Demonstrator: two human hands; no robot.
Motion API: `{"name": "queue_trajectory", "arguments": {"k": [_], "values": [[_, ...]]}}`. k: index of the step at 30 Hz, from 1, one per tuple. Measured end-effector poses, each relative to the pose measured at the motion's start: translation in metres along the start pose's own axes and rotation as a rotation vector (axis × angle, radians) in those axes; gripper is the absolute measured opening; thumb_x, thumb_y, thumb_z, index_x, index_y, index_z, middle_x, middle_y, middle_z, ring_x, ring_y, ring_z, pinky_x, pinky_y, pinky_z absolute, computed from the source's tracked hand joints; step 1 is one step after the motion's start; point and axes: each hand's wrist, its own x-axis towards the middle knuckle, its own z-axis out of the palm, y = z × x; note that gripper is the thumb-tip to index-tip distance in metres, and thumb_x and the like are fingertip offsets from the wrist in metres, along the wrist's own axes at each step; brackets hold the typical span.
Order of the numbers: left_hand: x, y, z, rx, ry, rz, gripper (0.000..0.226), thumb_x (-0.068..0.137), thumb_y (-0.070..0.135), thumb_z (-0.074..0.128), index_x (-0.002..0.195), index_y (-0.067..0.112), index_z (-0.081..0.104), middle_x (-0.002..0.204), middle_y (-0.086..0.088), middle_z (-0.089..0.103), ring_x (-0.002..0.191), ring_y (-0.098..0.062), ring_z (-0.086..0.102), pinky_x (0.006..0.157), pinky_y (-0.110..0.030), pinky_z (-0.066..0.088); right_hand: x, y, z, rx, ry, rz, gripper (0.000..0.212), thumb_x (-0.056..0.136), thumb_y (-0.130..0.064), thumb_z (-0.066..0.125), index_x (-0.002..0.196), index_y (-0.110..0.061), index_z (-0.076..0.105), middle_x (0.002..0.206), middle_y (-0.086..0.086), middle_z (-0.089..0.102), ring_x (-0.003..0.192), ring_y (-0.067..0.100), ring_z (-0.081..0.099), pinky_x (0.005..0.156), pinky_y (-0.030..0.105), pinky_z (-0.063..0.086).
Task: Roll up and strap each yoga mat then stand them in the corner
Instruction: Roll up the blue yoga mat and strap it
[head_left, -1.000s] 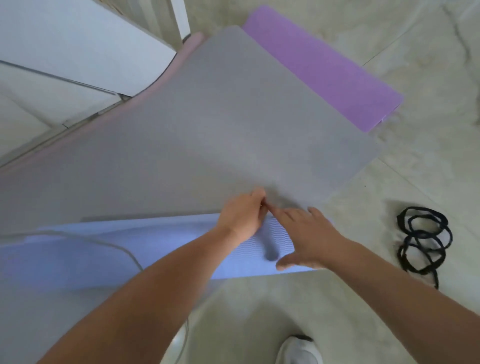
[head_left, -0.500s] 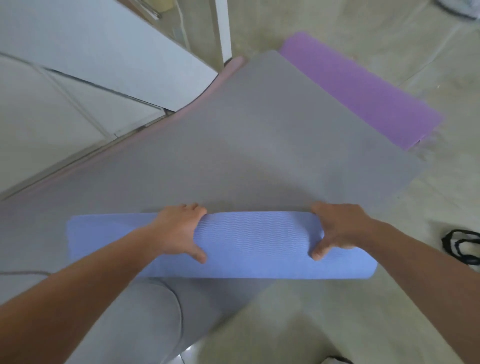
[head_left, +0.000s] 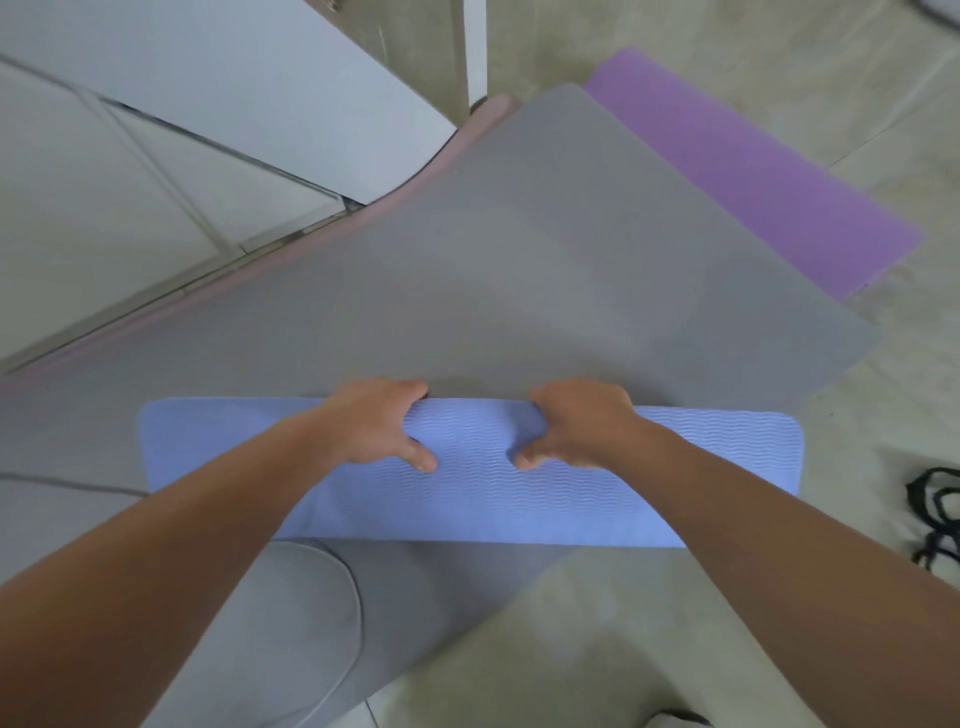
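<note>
The blue mat roll (head_left: 467, 499) is gripped mid-length by the left hand (head_left: 376, 423) and right hand (head_left: 576, 426), fingers curled over it, thumbs pressed nearside, seemingly for tight winding.

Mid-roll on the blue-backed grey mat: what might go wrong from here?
The left hand and right hand both grip the roll near its middle; its free ends may skew into a cone.
The pink mat lies under the grey mat and may get dragged along.
The straps lie off to the right; reaching for them may let the roll unwind.
</note>
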Motion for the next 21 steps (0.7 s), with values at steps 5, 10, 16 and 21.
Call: {"name": "queue_trajectory", "arguments": {"k": [5, 10, 16, 21], "values": [[0.0, 0.034, 0.007, 0.469, 0.169, 0.142, 0.114, 0.074, 0.053, 0.076, 0.157, 0.024, 0.003, 0.159, -0.009, 0.016, 0.147, -0.03, 0.02, 0.121, -0.054, 0.007, 0.015, 0.005, -0.003, 0.081, -0.028, 0.047, 0.059, 0.066, -0.06, 0.081, 0.108, -0.031, 0.052, 0.095, -0.01, 0.059, 0.1, 0.02, 0.06, 0.075, 0.032, 0.039], [0.002, 0.056, 0.058, 0.355, 0.008, 0.167, 0.131, 0.056, 0.062, 0.08, 0.154, 0.025, 0.001, 0.157, -0.002, 0.011, 0.147, -0.028, 0.018, 0.114, -0.054, 0.026, 0.01, 0.015, 0.011, 0.057, 0.114, 0.059, 0.102, 0.062, -0.073, 0.074, 0.146, -0.031, 0.033, 0.143, 0.001, 0.045, 0.135, 0.025, 0.04, 0.11, 0.044, 0.032], [0.013, 0.06, 0.063, 0.34, -0.001, 0.14, 0.144, 0.039, 0.066, 0.081, 0.153, 0.029, 0.002, 0.142, 0.007, 0.026, 0.132, -0.021, 0.036, 0.108, -0.041, 0.034, -0.058, 0.087, 0.06, -0.27, 0.026, -0.05, 0.138, 0.059, -0.072, 0.076, 0.154, -0.028, -0.013, 0.162, 0.012, -0.005, 0.15, 0.031, -0.009, 0.118, 0.059, -0.001], [0.028, 0.062, 0.046, 0.281, -0.151, 0.124, 0.156, 0.029, 0.078, 0.073, 0.155, 0.026, -0.004, 0.159, 0.005, 0.012, 0.146, -0.02, 0.022, 0.118, -0.041, 0.025, -0.05, 0.101, 0.061, -0.3, 0.028, 0.022, 0.141, 0.055, -0.061, 0.083, 0.155, -0.026, -0.009, 0.154, 0.015, 0.021, 0.145, 0.032, 0.018, 0.114, 0.059, 0.014]]}}
